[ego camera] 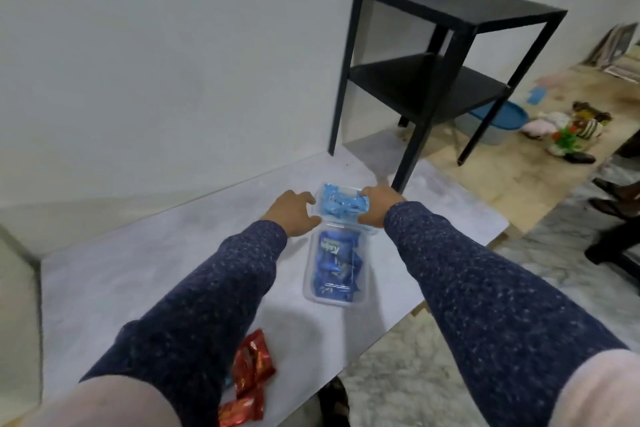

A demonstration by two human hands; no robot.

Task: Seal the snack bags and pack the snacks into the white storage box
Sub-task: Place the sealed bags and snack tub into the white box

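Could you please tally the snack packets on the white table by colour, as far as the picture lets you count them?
Blue packets in the clear box: a pile, too overlapped to count.
Red packets loose near the table edge: about 4.
Total: cannot be fixed; at least 4 red plus the blue pile.
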